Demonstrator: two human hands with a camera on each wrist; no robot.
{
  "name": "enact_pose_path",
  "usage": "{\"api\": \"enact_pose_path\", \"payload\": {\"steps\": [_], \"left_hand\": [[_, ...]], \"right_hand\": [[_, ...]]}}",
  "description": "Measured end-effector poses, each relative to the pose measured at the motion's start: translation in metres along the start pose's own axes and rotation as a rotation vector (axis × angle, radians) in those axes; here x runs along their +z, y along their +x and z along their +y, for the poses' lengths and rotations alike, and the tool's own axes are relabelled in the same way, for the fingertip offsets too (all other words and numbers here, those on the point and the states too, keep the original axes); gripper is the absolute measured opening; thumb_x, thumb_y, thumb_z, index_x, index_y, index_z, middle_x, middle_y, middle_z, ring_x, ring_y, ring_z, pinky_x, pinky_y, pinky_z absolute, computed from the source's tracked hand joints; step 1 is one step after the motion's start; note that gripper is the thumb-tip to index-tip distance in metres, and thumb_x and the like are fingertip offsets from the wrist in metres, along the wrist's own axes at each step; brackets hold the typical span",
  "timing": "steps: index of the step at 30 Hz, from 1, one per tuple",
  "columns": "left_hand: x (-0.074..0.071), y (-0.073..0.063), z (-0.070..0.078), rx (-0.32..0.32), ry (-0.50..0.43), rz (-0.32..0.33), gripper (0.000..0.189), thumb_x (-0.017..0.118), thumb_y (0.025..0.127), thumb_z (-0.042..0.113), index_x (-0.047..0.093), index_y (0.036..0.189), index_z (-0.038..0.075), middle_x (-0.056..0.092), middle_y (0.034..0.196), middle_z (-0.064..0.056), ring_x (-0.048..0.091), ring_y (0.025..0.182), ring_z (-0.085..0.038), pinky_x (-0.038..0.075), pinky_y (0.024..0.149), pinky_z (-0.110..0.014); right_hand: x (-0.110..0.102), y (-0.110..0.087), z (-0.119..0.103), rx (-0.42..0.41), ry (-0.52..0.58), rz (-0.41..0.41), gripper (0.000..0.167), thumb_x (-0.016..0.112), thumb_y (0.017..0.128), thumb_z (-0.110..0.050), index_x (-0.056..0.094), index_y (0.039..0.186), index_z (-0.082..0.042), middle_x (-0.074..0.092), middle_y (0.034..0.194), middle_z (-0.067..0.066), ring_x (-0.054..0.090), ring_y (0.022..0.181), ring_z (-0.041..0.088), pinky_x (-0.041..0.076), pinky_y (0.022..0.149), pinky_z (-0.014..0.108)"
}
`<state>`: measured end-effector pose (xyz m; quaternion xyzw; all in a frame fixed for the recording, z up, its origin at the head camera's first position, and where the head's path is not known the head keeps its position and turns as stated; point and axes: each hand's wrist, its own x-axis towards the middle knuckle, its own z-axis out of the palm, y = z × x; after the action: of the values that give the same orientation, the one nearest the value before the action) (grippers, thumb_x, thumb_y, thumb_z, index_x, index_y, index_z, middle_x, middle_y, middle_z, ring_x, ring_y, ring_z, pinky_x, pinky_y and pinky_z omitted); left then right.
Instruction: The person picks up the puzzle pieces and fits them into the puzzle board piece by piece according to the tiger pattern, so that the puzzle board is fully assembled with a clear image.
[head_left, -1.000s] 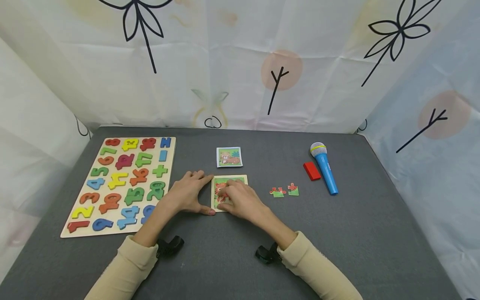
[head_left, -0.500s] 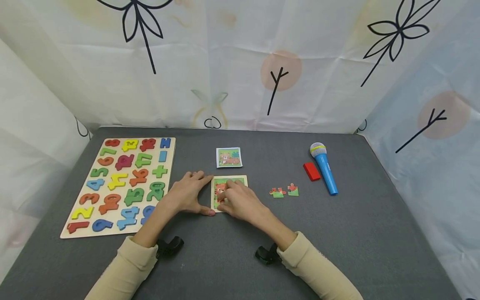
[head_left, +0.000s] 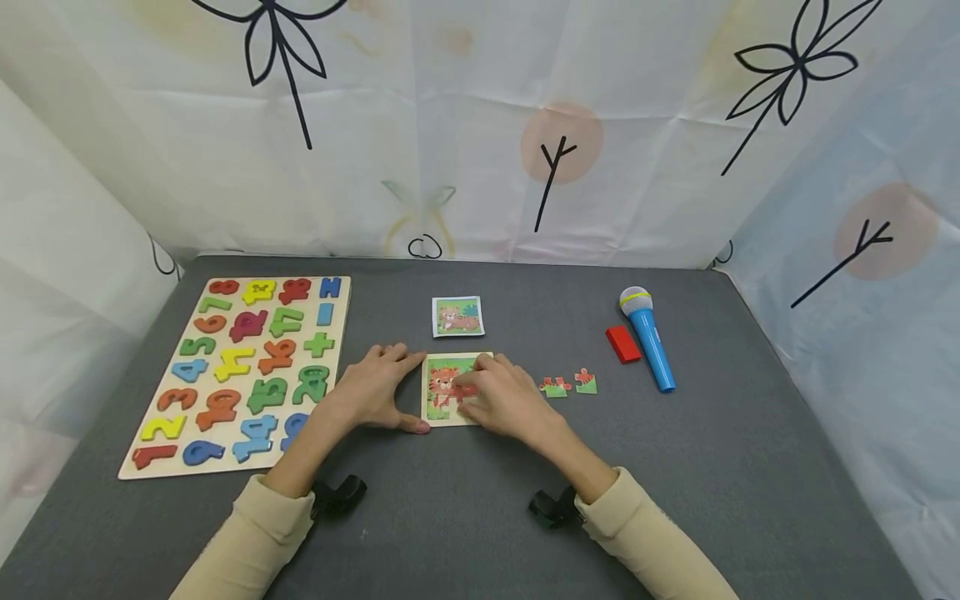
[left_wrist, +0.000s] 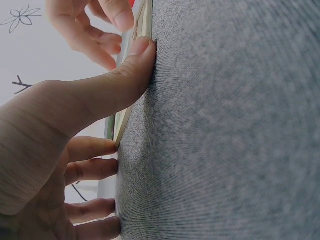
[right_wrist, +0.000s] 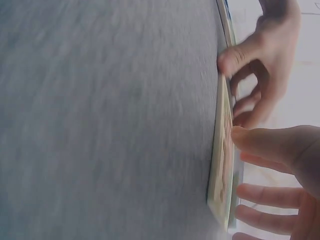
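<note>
A small wooden jigsaw puzzle board with a red-orange animal picture lies on the table between the hands; its lower part shows a bare patch. My left hand is spread along its left side, thumb at the near corner and index finger at the far one. Over the right part of the picture is my right hand, thumb and index finger close together at the surface. From the right wrist view, the right thumb meets the puzzle's top, with the other fingers extended. Two loose puzzle pieces lie right of the board.
Behind the puzzle sits a small picture card. A large wooden board of coloured numbers fills the left side. At the right are a red block and a blue toy microphone. White printed cloth encloses the table.
My right hand has slid to the right across the puzzle, uncovering more of the animal picture and the bare patch. My left hand stays at the board's left side.
</note>
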<state>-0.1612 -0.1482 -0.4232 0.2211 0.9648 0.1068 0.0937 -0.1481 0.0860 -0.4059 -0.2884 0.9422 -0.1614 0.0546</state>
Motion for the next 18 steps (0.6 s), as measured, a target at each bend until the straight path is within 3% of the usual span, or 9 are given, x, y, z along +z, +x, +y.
{"api": "enact_pose_path", "payload": {"steps": [5,18], "left_hand": [[0.0,0.0,0.0,-0.003,-0.005,-0.006,0.11,0.086,0.067,0.068,0.048,0.153,0.01,0.054,0.144,-0.016,0.052,0.126,-0.043,0.055,0.089,-0.062],[0.001,-0.001,-0.001,-0.003,-0.006,-0.01,0.111,0.085,0.068,0.068,0.046,0.154,0.011,0.051,0.147,-0.017,0.05,0.13,-0.045,0.053,0.09,-0.064]], "right_hand": [[-0.006,-0.008,0.016,0.034,0.004,0.029,0.033,0.079,0.09,-0.024,0.077,0.122,-0.017,0.064,0.102,0.006,0.049,0.085,0.019,0.037,0.063,0.028],[-0.024,-0.035,0.064,0.191,-0.074,0.025,0.044,0.081,0.089,-0.025,0.072,0.13,-0.013,0.066,0.12,0.014,0.058,0.102,0.03,0.054,0.078,0.047]]}}
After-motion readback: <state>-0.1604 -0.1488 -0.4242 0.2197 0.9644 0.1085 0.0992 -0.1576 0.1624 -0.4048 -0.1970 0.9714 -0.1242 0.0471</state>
